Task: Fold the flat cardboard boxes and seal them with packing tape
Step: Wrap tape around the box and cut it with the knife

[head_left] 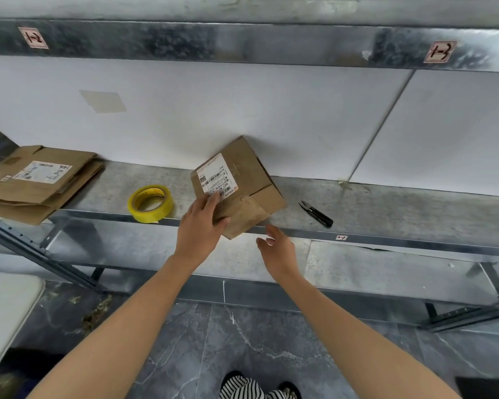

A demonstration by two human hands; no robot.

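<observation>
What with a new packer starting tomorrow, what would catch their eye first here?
The labelled cardboard box at mid-shelf, tilted and held by the left hand, with the right hand open just short of it. A yellow tape roll sits to its left, black snips to its right, flat boxes at far left.

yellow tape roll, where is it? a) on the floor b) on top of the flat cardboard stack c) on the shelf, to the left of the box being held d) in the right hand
C: the yellow tape roll lies on the shelf, to the left of the box that the left hand grips, while the right hand holds nothing.
</observation>
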